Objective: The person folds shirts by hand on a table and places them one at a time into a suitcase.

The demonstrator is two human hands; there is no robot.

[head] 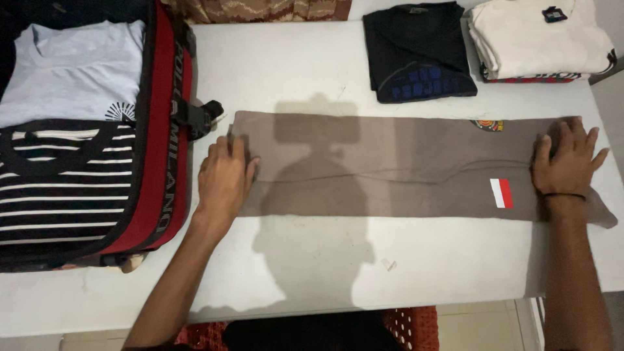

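A long brown garment (390, 166), folded into a narrow strip, lies flat across the middle of the white table (312, 260). The left hand (224, 179) rests palm-down on the garment's left end, fingers spread and flat, clasping nothing. The right hand (567, 162) presses flat on the garment's right end in the same way, fingers splayed, with a thin dark band around the wrist; it grips nothing either.

On the garment, just left of the right hand, sits a small rectangular patch (501, 193), half white and half red. Above that patch, at the garment's far edge, is a small round emblem (487, 125) in dark, red and yellowish colours; its detail is too small to tell.

Left of the garment stands an open suitcase (170, 130) with a red and black rim, its strap buckle near the garment's left corner. Inside lie a light blue shirt (71, 71) and, nearer the person, a black shirt with white stripes (65, 188).

Beyond the garment, toward its right half, a folded black shirt (416, 52) with blue print lies on the table, and right of that a stack of cream-coloured folded clothes (539, 39).
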